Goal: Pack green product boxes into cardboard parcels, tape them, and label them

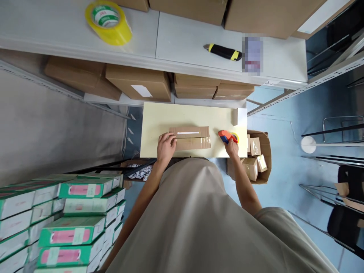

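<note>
A long brown cardboard box (191,138), sealed with clear tape, lies on a small pale yellow table (159,117). My left hand (166,146) rests on the box's left end, fingers curled over its edge. My right hand (231,147) is closed round the handle of an orange and blue tape dispenser (226,136), which sits on the table just right of the box.
An open carton (264,142) of small boxes stands on the floor to the right. Stacks of green and pink boxes (71,227) fill the lower left. On the grey shelf (170,41) lie a yellow tape roll (108,22) and a black and yellow utility knife (223,52). Cardboard boxes (139,82) sit below.
</note>
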`<action>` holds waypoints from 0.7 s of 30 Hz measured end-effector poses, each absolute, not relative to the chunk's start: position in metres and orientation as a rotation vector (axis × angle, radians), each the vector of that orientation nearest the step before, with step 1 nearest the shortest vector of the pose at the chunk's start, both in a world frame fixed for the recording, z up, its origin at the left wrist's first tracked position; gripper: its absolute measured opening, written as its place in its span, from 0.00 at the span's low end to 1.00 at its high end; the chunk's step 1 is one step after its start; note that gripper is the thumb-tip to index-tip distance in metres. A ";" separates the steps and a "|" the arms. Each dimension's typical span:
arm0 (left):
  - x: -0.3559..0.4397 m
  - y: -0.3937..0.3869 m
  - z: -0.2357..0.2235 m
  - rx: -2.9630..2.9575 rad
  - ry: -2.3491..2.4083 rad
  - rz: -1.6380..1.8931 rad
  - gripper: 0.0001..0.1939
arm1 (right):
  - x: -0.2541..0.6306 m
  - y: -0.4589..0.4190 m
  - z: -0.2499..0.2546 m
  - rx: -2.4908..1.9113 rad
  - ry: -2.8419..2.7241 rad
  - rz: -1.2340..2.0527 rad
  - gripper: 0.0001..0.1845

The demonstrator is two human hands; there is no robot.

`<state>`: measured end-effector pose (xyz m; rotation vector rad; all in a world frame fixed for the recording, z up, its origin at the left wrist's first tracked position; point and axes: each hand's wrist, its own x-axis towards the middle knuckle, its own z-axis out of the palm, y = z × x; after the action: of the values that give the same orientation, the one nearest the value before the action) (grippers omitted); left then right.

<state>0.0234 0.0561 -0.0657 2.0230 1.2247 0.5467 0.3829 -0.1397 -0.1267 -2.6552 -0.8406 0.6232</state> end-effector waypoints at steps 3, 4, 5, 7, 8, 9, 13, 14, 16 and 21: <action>0.022 0.051 -0.071 1.956 1.244 0.542 0.11 | 0.387 -0.133 -0.096 -2.481 -0.843 0.750 0.24; 0.023 0.050 -0.073 1.931 1.256 0.548 0.11 | 0.388 -0.128 -0.082 -2.372 -0.834 0.831 0.27; 0.023 0.049 -0.074 1.907 1.267 0.557 0.11 | 0.388 -0.122 -0.067 -2.251 -0.814 0.905 0.29; 0.025 0.047 -0.075 1.870 1.286 0.577 0.12 | 0.387 -0.105 -0.034 -2.040 -0.835 1.013 0.32; 0.026 0.046 -0.076 1.857 1.292 0.587 0.12 | 0.385 -0.095 -0.018 -1.969 -0.886 1.041 0.34; 0.027 0.045 -0.077 1.848 1.296 0.597 0.12 | 0.382 -0.083 -0.004 -1.914 -0.941 1.072 0.36; 0.030 0.043 -0.080 1.827 1.291 0.644 0.12 | 0.356 -0.028 0.032 -1.693 -1.198 1.472 0.43; 0.030 0.043 -0.080 1.825 1.285 0.654 0.12 | 0.348 -0.015 0.034 -1.648 -1.287 1.555 0.43; 0.030 0.042 -0.081 1.826 1.279 0.665 0.13 | 0.333 0.008 0.032 -1.603 -1.467 1.628 0.41; 0.034 0.033 -0.074 1.768 1.301 0.718 0.09 | 0.317 0.034 0.015 -1.664 -1.664 1.681 0.40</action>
<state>0.0343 0.0329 -0.0740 1.7679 1.3012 0.7179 0.3169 0.0341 0.0145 -1.6638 -1.6642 1.6813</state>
